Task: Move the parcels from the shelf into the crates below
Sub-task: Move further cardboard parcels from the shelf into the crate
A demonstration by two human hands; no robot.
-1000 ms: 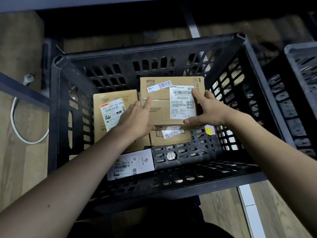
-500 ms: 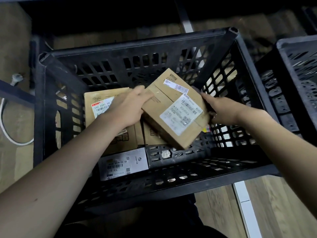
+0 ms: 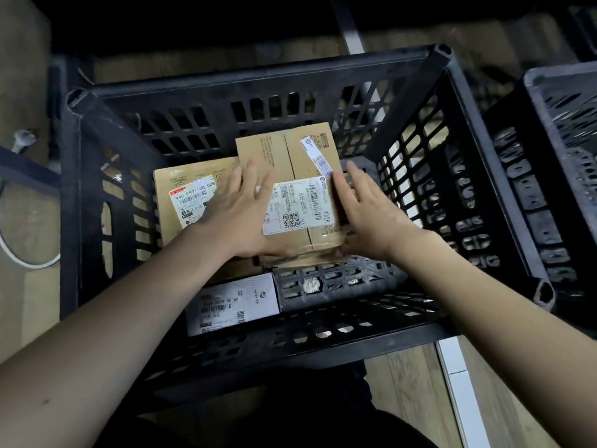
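— Where is the parcel?

— The brown parcel (image 3: pixel 290 185) lies inside the black crate (image 3: pixel 258 76), toward its 12 o'clock wall, resting on other boxes.

— And the hands?

— The left hand (image 3: pixel 240 215) lies flat on it, fingers straight; the right hand (image 3: pixel 368 211) presses its 3 o'clock edge, fingers extended, gripping nothing.

— Neighbours?

— A labelled carton (image 3: pixel 187 195) at 9 o'clock, a white box (image 3: pixel 232 305) at 7.
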